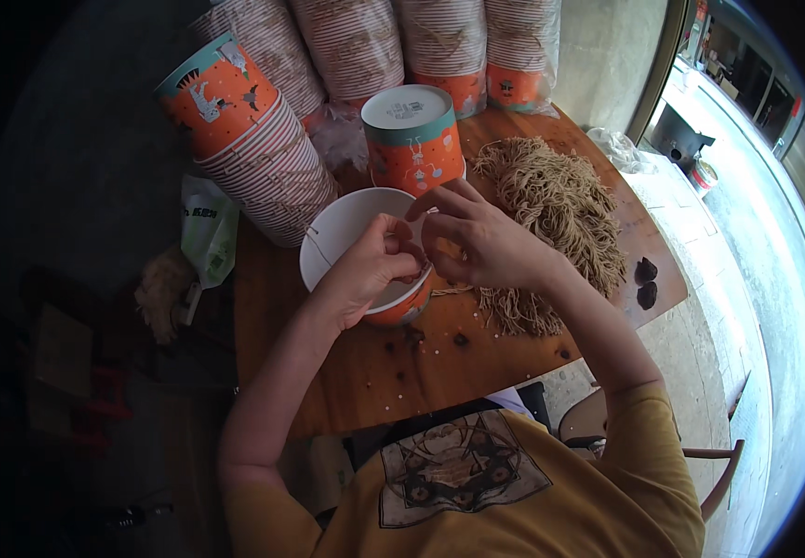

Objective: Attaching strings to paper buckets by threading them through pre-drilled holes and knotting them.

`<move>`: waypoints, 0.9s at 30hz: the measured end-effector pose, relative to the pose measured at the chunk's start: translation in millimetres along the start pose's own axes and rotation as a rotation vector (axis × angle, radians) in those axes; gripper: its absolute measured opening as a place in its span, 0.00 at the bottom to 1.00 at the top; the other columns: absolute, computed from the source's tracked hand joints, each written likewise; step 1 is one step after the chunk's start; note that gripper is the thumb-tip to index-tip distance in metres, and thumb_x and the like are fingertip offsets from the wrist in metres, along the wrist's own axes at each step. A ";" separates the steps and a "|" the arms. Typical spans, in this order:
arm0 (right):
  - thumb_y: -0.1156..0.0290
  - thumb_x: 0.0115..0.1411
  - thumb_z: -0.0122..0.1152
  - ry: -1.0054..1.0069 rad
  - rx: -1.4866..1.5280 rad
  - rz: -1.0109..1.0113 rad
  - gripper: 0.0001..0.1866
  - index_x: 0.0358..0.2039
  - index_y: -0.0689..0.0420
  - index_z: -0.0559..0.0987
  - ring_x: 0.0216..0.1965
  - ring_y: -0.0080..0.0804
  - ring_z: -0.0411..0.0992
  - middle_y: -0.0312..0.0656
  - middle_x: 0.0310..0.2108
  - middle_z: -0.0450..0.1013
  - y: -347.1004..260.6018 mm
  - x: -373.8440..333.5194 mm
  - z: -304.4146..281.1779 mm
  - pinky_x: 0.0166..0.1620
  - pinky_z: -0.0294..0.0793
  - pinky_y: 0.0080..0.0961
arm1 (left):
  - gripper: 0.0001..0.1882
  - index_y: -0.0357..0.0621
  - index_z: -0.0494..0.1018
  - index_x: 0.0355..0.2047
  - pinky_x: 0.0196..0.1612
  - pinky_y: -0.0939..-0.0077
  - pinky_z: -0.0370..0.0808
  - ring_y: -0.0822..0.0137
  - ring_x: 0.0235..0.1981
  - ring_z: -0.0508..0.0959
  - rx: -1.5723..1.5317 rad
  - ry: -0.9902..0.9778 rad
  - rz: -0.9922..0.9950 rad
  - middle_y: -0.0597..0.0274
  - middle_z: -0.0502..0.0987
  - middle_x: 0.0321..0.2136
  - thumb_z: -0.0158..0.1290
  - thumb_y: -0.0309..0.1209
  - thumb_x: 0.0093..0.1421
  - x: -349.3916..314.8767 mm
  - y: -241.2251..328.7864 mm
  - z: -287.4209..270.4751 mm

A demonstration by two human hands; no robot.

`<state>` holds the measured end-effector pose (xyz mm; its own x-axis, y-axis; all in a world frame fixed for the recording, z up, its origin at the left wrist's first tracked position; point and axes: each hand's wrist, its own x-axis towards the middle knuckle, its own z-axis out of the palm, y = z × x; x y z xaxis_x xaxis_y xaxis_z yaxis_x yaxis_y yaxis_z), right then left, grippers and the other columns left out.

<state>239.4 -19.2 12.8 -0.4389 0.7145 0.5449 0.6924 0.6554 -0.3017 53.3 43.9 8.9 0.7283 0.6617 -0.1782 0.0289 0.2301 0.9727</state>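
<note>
Orange paper cup (400, 307) under both hands, left hand (372, 265) and right hand (477, 244) pinching its rim

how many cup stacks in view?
5. One stack lies tilted at the left of the table; four wrapped stacks run along the far edge. More may be hidden beyond the frame.

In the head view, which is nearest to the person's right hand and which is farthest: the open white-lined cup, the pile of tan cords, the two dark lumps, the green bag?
From the right hand:
1. Open white-lined cup, touching it, on its left.
2. Pile of tan cords, just to its right.
3. Two dark lumps, farther right, near the table edge.
4. Green bag, far left, off the table edge.
</note>
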 end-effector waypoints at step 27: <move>0.69 0.58 0.58 0.049 0.701 0.423 0.07 0.31 0.58 0.71 0.26 0.14 0.65 0.30 0.24 0.66 -19.3 -11.4 22.0 0.29 0.64 0.15 | 0.16 0.41 0.58 0.38 0.39 0.81 0.69 0.76 0.33 0.71 0.426 -0.036 0.161 0.64 0.68 0.30 0.47 0.16 0.50 -26.5 -2.2 -8.4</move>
<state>218.4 -34.6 -4.8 -0.1841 0.9347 0.3042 0.2675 0.3454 -0.8995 28.2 31.8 10.2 0.7700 0.6377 -0.0217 0.1866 -0.1925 0.9634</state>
